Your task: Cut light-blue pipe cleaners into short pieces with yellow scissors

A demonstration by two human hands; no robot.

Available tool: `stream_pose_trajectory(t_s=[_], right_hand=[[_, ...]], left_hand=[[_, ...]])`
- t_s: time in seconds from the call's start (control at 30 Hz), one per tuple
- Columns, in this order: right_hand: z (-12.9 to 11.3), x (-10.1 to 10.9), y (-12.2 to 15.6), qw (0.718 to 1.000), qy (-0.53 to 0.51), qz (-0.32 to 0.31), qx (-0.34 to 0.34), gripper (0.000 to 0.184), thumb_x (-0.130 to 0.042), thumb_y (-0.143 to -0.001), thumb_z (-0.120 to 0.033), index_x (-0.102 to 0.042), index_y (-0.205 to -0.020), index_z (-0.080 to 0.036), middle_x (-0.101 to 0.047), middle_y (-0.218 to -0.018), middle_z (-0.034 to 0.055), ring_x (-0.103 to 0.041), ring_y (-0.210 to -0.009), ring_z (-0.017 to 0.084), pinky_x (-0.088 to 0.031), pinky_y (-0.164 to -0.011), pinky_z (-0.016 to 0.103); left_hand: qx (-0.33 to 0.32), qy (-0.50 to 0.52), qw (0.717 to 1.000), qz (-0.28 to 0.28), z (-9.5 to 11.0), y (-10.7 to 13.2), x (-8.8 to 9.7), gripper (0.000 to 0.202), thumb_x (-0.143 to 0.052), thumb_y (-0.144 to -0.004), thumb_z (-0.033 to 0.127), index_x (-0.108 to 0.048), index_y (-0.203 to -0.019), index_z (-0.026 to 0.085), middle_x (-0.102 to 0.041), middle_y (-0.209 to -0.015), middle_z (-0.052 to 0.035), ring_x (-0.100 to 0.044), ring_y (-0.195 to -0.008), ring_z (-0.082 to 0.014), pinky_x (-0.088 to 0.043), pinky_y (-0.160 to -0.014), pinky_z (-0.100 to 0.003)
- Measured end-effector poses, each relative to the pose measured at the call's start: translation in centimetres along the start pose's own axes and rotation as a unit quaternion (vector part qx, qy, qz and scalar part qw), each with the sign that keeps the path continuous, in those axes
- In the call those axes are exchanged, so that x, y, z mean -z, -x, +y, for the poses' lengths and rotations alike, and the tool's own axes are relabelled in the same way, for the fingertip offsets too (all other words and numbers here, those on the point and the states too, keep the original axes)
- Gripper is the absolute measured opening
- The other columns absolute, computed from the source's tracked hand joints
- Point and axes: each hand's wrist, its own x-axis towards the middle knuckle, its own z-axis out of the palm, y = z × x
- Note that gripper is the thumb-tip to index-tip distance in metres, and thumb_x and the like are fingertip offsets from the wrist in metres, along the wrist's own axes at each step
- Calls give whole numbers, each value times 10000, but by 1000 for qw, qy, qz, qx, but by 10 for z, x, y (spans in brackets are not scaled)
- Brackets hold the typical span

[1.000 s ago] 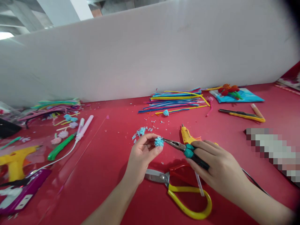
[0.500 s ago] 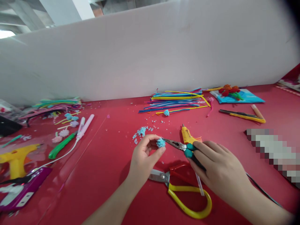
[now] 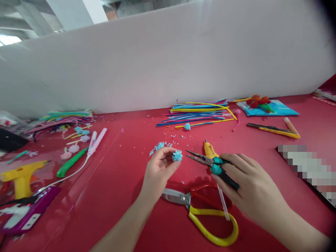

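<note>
Between the thumb and fingers of my left hand (image 3: 159, 169) is a small fuzzy light-blue pompom-like ball (image 3: 177, 155). My right hand (image 3: 253, 185) is wrapped round the green and black handles of needle-nose pliers (image 3: 207, 161). The jaws of the pliers are parted, their tips just right of the ball and apart from it. Below both hands lie scissors (image 3: 183, 198) with one red and one yellow handle. A yellow glue gun (image 3: 210, 149) rests behind the pliers, partly hidden by my right hand. Light-blue fuzz clippings (image 3: 160, 145) are scattered behind my left hand.
A bundle of coloured pipe cleaners (image 3: 199, 110) lies at the back, a second blue ball (image 3: 187, 126) before it. On the left are another yellow glue gun (image 3: 22, 176), a green-handled cutter (image 3: 69, 163), a pink iron-like tool (image 3: 97, 141) and a purple power strip (image 3: 34, 213).
The pliers have opened and drawn back right from the blue ball. My left hand has shifted slightly left with the ball, which now shows more fully.
</note>
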Motion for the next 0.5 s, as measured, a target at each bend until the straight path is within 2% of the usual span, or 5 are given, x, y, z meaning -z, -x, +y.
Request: stream_pose_trajectory(t_s=[0.17, 0.3, 0.5], right_hand=[[5, 0, 0, 997, -71, -14, 1, 125, -486, -793, -271, -556, -735, -185, -572, -905, 80, -524, -804, 187, -409, -684, 316], [1, 1, -1, 998, -70, -10, 5, 137, -491, -789, -252, -541, -679, -186, -584, -865, 74, -536, -775, 179, -412, -666, 307], [1, 0, -1, 997, -68, -24, 4, 150, -483, -794, -253, -529, -667, -187, -580, -833, 66, -539, -765, 173, -409, -663, 302]], left_hand=[[7, 37, 998, -48, 2, 2, -1, 246, -593, -683, 133, -569, -923, 184, -600, -884, -30, -556, -832, -139, -423, -794, -256], [7, 31, 999, -44, 3, 4, -2, 245, -597, -677, 125, -582, -913, 188, -602, -853, -21, -550, -809, -131, -424, -768, -233], [8, 26, 998, -54, 6, 5, -3, 244, -596, -678, 130, -582, -916, 176, -601, -870, -36, -546, -827, -142, -414, -792, -252]])
